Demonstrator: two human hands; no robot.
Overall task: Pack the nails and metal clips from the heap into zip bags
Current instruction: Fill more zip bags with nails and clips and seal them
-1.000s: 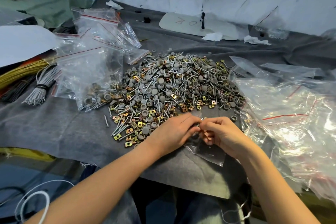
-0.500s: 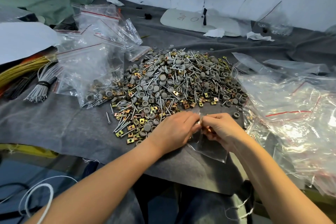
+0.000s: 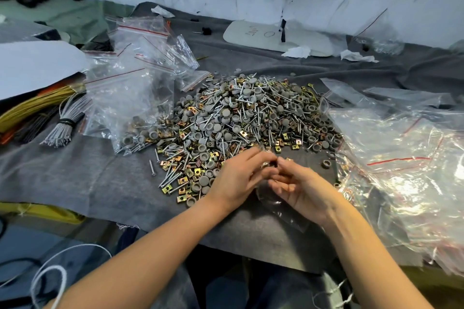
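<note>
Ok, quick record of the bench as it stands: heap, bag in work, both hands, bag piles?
heap: nails, metal clips and grey caps mixed, mid grey cloth
small zip bag: clear, at the heap's near edge, partly under the right hand
right hand: fingers curled on the bag's top
left hand: fingertips at the bag's mouth; blurred, grip unclear
spare bags: piled left of heap, one holds parts
bag pile: right of heap

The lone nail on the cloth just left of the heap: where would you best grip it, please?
Probably pinch the nail mid-shaft from above, closing from left and right: it lies flat on the cloth, pointing away, just clear of the heap.
</note>
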